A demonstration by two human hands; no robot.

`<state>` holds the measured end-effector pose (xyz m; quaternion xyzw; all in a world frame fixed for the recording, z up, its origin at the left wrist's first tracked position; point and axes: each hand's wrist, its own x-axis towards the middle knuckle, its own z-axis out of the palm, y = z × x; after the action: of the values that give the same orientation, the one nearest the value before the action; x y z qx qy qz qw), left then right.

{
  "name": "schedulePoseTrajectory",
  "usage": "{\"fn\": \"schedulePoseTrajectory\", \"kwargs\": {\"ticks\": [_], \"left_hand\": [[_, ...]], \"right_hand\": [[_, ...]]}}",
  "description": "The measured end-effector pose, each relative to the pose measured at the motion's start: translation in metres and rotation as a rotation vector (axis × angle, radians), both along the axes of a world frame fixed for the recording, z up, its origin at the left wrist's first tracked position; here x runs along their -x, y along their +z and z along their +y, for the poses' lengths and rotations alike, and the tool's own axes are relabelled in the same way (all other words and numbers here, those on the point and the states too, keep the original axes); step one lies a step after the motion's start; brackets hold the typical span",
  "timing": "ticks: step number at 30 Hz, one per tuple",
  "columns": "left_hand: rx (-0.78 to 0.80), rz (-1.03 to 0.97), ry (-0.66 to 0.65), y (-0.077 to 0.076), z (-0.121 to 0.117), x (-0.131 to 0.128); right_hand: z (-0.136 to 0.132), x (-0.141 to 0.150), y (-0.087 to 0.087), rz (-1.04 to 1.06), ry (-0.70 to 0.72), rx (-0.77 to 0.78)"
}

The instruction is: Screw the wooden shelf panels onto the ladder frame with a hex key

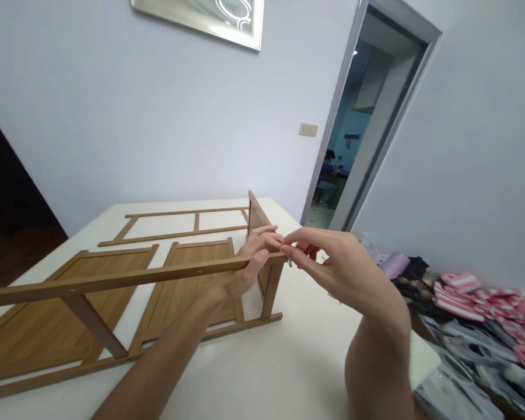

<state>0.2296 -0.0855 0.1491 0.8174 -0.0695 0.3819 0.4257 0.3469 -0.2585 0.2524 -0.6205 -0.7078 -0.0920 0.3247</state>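
A brown wooden frame (166,273) stands on its side on the white table (297,356), with long rails above and below joined by crosspieces. An upright wooden panel (257,213) meets it at the right end. My left hand (240,277) is closed around the upper rail near that corner, its thumb on the near side and its fingers beyond. At the rail's end my right hand (332,259) is closed in a pinch, thumb against forefinger. A small shiny metal piece (289,263) shows just below those fingertips; its kind is unclear.
Two slatted wooden panels (196,262) and a ladder-like wooden frame (166,238) lie on the table. Striped red-and-white cloth (459,297) and plastic bags (459,356) are piled at the right. Beyond the doorway (350,116) a person (328,178) sits.
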Motion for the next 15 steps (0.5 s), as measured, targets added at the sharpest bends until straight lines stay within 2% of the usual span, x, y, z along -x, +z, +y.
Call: {"fn": "schedulePoseTrajectory", "kwargs": {"ticks": [4, 15], "left_hand": [[0.017, 0.016, 0.001, 0.000, -0.001, 0.001], [0.020, -0.002, 0.031, 0.000, -0.001, -0.001]], "right_hand": [[0.002, -0.005, -0.002, 0.023, 0.069, 0.001], [0.000, -0.012, -0.002, 0.044, 0.106, -0.017]]}}
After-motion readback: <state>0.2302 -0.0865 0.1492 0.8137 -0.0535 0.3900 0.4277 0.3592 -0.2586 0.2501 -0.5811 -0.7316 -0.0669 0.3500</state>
